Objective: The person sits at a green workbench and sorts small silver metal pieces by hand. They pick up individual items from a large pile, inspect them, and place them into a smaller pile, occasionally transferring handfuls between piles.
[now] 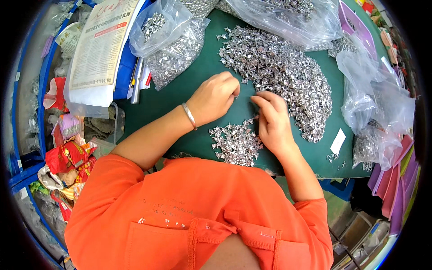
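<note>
My left hand (217,98), with a silver bangle at the wrist, is above the green tabletop (310,157). Its fingers are curled and pressed together, and whatever is between them is too small to name. My right hand (273,118) faces it a short way off, thumb and fingers drawn together in a pinch whose contents I cannot make out. A large heap of small shiny metal pieces (279,63) spreads just beyond and beside my right hand. Closer to my body, between my forearms, lies a smaller pile of similar metal pieces (236,145).
Clear plastic bags of metal pieces (177,56) stand at the back left, with another bag (378,144) at the right. A newspaper (100,49) lies beside a blue bin edge. A purple basket (359,24) is at the far right. A white card (337,141) lies near the front edge.
</note>
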Tool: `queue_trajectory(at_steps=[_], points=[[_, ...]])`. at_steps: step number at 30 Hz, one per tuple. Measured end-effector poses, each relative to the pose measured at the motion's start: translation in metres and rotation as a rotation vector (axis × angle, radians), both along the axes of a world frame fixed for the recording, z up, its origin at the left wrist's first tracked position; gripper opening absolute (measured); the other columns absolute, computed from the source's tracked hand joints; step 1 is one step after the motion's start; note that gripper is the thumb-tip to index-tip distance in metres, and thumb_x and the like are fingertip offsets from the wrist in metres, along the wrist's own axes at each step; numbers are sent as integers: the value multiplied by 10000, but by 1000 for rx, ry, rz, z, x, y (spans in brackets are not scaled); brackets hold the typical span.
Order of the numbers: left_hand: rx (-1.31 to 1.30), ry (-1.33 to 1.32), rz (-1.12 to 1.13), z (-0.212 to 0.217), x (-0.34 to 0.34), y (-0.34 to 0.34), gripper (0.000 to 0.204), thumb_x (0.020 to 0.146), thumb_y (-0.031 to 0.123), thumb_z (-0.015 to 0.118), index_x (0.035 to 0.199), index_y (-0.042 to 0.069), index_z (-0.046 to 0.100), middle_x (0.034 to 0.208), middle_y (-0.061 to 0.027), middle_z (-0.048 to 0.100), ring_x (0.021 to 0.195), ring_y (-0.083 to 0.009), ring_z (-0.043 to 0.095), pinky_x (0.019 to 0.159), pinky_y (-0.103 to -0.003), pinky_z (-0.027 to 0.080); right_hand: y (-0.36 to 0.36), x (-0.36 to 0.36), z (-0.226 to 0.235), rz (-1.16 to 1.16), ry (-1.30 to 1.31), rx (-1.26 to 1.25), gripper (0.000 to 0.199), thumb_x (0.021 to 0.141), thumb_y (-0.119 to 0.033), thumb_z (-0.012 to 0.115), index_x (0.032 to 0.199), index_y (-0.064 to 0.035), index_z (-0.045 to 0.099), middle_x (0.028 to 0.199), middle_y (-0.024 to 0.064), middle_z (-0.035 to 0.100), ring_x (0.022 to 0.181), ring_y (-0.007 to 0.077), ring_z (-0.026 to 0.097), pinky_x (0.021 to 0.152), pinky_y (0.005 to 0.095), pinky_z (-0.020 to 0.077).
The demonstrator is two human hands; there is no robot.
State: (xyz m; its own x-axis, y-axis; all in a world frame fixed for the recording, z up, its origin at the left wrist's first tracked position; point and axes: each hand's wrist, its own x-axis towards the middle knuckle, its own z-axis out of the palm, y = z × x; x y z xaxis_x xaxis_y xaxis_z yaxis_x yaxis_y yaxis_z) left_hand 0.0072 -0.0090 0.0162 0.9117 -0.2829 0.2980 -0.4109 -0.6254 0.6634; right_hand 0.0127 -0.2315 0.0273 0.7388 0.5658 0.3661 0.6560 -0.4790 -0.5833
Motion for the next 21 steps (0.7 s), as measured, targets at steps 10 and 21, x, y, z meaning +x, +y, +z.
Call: queue_trajectory(at_steps=[10,21], points=[[-130,127,139,14,-17,18,121,847,-54,565,908,8,650,892,-103,620,741,-242,635,655,-336,486,-22,2,4,-189,16,88,269,836,120,610,1058,-14,680,1070,146,678,976,314,649,841,373,531],[-15,107,-122,5,-18,-6,129,834,64,726,951,34,679,909,-106,619,859,-305,631,786,-392,504,-18,-14,-7,-7,0,2,225,787,34,725,993,-40,675,965,106,682,896,313,633,770,393,514]])
